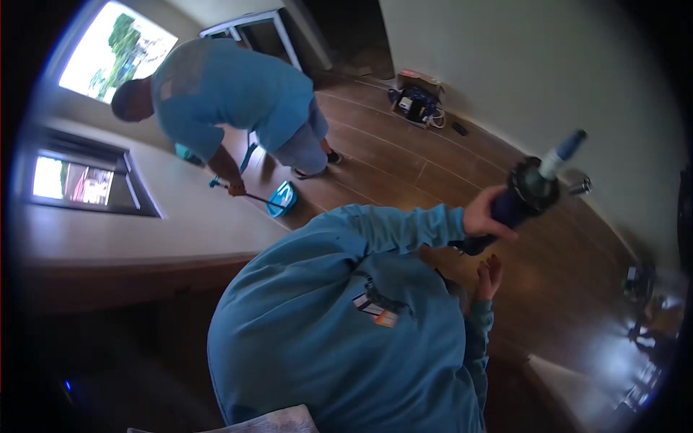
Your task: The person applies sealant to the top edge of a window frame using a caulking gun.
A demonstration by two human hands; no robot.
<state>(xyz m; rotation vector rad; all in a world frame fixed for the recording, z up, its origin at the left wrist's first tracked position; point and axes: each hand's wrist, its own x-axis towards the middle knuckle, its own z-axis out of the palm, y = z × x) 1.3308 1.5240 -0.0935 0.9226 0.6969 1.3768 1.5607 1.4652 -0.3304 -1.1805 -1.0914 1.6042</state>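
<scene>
My left hand (pixel 487 216) is wrapped round a dark cylindrical tool (pixel 530 189). The tool has a black collar and a pale tip with a blue end, tilted towards the upper right. Its exact kind I cannot make out. Lower down, my right hand (pixel 490 277) is held away from the tool, fingers slightly curled and apart, with nothing visible in it. Both arms wear blue-green sleeves, and my sweatshirt (pixel 310 325) with a chest logo fills much of the lower view.
A co-worker (pixel 231 94) bends at the upper left, gripping the handle of a teal dustpan (pixel 281 199). An open box of items (pixel 419 101) stands by the wall on the wood-look floor (pixel 390 162). Blurred objects (pixel 653 310) lie at the far right. A ledge (pixel 173 267) runs at left.
</scene>
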